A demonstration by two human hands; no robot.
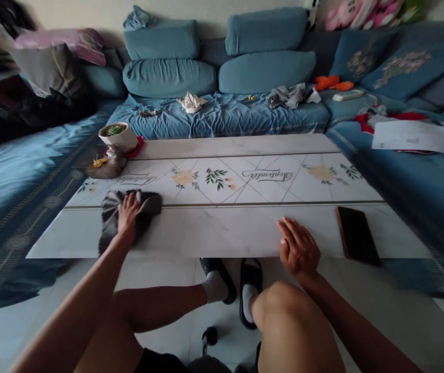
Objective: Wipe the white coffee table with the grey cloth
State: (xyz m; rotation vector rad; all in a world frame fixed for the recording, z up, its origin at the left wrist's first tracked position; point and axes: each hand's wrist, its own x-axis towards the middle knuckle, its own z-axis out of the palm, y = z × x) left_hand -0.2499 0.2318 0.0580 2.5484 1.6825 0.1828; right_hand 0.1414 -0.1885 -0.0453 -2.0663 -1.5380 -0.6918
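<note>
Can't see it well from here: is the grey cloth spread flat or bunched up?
Bunched up: the grey cloth lies in rumpled folds under the left hand.

1. Cloth: dark grey.
2. Table top: white marble look, with green leaves, yellow flowers and thin gold stripes.
3. Sofa cover: blue, denim-like, with pale stitching.
</note>
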